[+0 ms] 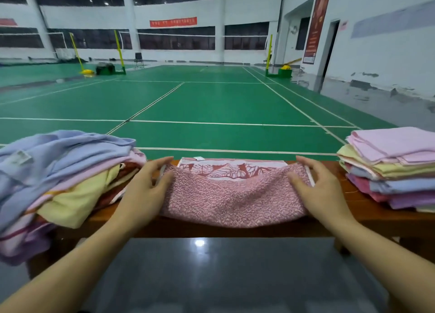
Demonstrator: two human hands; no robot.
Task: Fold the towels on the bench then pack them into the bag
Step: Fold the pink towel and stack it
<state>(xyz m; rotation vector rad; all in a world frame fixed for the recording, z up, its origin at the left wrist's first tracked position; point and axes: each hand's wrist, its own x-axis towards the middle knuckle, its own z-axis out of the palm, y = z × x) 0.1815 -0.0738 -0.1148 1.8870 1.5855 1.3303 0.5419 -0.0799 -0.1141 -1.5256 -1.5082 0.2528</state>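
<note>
A pink terry towel (231, 198) with a white and red patterned border lies across the middle of the wooden bench (367, 212), its near layer doubled over towards the far edge. My left hand (147, 188) pinches the towel's left end between thumb and fingers. My right hand (317, 185) grips its right end the same way. A loose heap of unfolded towels (61, 178) in blue, pink, yellow and red fills the bench's left part. A neat stack of folded towels (390, 169) stands at the right. No bag is in view.
Beyond the bench spreads a green badminton court (211, 101) with white lines and net posts. A grey glossy floor (211, 272) lies between me and the bench. A white wall with a doorway (330, 46) runs along the right.
</note>
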